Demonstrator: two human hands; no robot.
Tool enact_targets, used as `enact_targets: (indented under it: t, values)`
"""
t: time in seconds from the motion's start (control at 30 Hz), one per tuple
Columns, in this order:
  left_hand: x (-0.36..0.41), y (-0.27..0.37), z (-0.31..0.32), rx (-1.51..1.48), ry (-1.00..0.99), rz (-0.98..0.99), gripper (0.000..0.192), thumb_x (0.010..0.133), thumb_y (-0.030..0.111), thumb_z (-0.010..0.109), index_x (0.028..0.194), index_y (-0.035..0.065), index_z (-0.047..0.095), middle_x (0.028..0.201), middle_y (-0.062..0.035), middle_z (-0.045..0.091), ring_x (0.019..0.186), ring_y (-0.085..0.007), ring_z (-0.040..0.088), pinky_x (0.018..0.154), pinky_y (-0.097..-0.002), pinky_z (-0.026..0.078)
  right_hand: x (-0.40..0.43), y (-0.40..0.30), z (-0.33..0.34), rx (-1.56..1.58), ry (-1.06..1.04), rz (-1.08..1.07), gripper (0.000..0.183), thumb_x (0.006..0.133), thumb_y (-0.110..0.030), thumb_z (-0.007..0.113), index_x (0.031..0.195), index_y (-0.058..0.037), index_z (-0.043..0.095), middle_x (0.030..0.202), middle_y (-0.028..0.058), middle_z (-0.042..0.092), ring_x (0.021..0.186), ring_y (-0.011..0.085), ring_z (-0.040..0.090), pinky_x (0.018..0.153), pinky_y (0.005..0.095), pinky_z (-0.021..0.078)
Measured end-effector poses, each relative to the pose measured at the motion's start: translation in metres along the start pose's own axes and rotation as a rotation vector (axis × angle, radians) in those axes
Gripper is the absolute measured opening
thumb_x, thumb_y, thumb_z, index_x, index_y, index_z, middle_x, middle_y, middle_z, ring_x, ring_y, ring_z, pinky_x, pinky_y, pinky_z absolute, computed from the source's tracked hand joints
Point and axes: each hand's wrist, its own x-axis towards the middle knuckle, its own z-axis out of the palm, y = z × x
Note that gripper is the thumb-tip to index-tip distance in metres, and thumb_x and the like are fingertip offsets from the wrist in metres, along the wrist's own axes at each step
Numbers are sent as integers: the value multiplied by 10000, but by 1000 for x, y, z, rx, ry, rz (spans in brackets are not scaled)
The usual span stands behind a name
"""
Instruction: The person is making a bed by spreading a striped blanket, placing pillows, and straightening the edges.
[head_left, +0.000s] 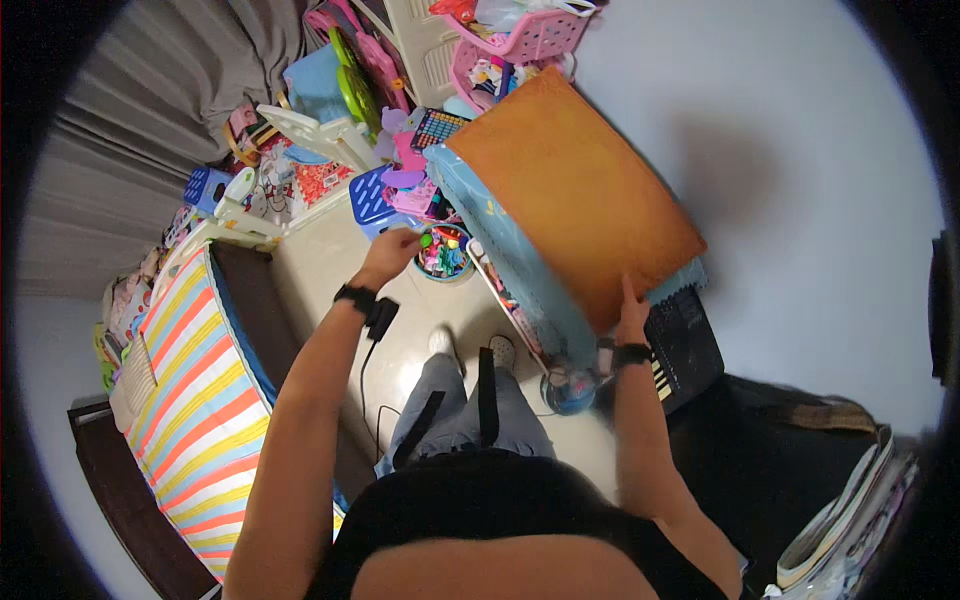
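Observation:
My left hand (388, 256) is over the floor at the left rim of a round tub (450, 279) of small colourful toys. Its fingers are bent together; a green round piece (426, 240) shows at the fingertips, and whether it is held or lies in the tub I cannot tell. My right hand (634, 311), slightly blurred, touches the near end of an orange-brown mat (570, 195), with a finger on its surface. The mat lies over a light blue patterned cloth (499, 240) on a raised piece of furniture.
A blue plastic stool (371, 199) stands beyond the tub. Pink baskets (540, 37) of belongings are at the far wall. On the left is a bed with a striped cover (202, 405); at right, a black keyboard-like case (686, 345). A cable (364, 390) hangs by my left wrist.

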Motion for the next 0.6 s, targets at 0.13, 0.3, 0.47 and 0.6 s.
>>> enact_targets:
  t: [0.13, 0.3, 0.47, 0.6]
  values:
    - [134, 2, 34, -26, 97, 147, 332, 763, 256, 622, 1014, 42, 653, 1005, -215, 629, 930, -358, 604, 838, -405, 472, 21, 5, -12, 63, -41, -4, 855, 767, -384, 726, 1361, 32, 274, 1370, 166, 379, 1212, 330, 417, 984, 454, 394]
    - [275, -41, 48, 72, 303, 165, 563, 798, 363, 619, 1167, -45, 501, 1056, -256, 588, 1052, -394, 535, 897, -456, 429, 27, 7, 9, 15, -115, -181, 674, 824, -262, 686, 1349, -11, 345, 1357, 139, 405, 1205, 315, 428, 965, 433, 401]
    - [314, -6, 65, -21, -41, 60, 687, 734, 579, 616, 1040, -36, 595, 1009, -249, 622, 975, -374, 585, 798, -465, 462, 4, -15, 22, 60, 53, -104, 534, 845, -224, 661, 1267, 12, 435, 1243, 131, 513, 1102, 287, 510, 907, 403, 431]
    - [276, 97, 19, -450, -71, 257, 410, 780, 379, 675, 926, -4, 662, 821, -105, 672, 749, -207, 628, 674, -357, 482, -7, -40, 12, 190, 57, -230, 430, 859, -176, 639, 1204, 26, 481, 1145, 106, 579, 1002, 245, 568, 855, 369, 458]
